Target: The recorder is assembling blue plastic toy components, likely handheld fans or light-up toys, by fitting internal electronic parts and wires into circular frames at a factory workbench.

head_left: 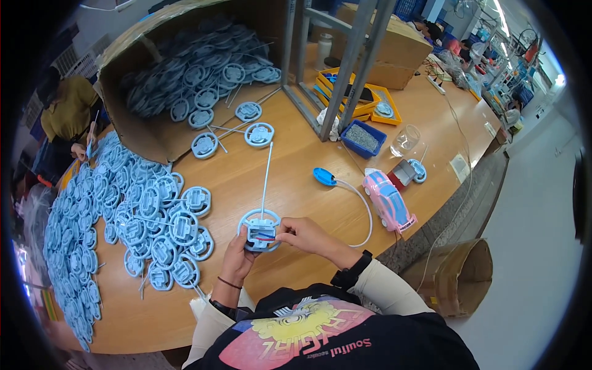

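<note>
In front of me, my left hand (237, 262) grips the left rim of a light blue steering-wheel-shaped remote control (251, 216). Its thin pale antenna points away from me, and an open compartment shows in its middle. My right hand (300, 235) is closed in a pinch at the compartment's right side. Thin red and blue wires (266, 237) run across the compartment to those fingertips, which partly hide them. Right of the hands lies a blue oval device (324, 177) on a white cable. A pink toy car (389, 200) with blue windows stands farther right.
Many similar wheels (151, 209) are heaped on the left. A cardboard box (114, 80) full of them lies behind. Metal posts (338, 102), a blue tray (364, 137), yellow trays (385, 105) and a clear jar (405, 140) stand beyond. A person (68, 108) works at far left.
</note>
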`<action>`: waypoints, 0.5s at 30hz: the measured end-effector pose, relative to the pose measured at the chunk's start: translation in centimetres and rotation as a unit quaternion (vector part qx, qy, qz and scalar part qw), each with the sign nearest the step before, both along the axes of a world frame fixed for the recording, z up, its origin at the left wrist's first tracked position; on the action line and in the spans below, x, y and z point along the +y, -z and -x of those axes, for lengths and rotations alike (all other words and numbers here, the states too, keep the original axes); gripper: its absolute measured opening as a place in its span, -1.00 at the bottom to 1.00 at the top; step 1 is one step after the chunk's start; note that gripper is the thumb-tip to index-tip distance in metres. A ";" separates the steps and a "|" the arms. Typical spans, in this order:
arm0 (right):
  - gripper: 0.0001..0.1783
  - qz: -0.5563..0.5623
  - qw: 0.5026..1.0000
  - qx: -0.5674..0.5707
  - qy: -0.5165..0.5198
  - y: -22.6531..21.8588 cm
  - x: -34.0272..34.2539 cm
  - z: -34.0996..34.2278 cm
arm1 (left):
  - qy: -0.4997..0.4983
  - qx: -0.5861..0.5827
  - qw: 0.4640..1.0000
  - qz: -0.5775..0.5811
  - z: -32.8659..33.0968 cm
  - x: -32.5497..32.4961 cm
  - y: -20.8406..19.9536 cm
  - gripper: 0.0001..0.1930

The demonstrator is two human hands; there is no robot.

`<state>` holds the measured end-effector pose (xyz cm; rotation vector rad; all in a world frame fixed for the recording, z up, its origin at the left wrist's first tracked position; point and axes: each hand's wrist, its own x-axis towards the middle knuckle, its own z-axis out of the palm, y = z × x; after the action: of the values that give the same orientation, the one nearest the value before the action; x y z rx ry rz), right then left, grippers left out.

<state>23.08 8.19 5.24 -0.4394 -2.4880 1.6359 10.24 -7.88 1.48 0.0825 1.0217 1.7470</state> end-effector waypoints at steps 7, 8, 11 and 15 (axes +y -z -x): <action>-0.82 -0.014 0.999 -0.015 -0.024 -0.5 -0.5 -0.6 | 0.036 -0.058 0.996 -0.053 -0.1 -0.7 0.8 -0.58; -0.81 -0.009 1.000 -0.007 -0.020 -0.4 -0.6 -0.7 | 0.042 -0.045 0.996 -0.056 -0.1 -0.9 0.9 -0.58; -0.81 0.002 1.000 0.011 -0.010 -0.1 -0.7 -0.9 | 0.034 -0.036 0.998 -0.028 -0.3 -0.8 0.5 -0.59; -0.81 0.008 1.000 0.016 0.001 0.4 -0.8 -1.3 | 0.014 -0.035 0.999 -0.026 -0.5 -0.8 0.6 -0.62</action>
<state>24.36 7.40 4.86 -0.4143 -2.4515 1.6493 10.71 -8.65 0.90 0.0680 0.9193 1.7397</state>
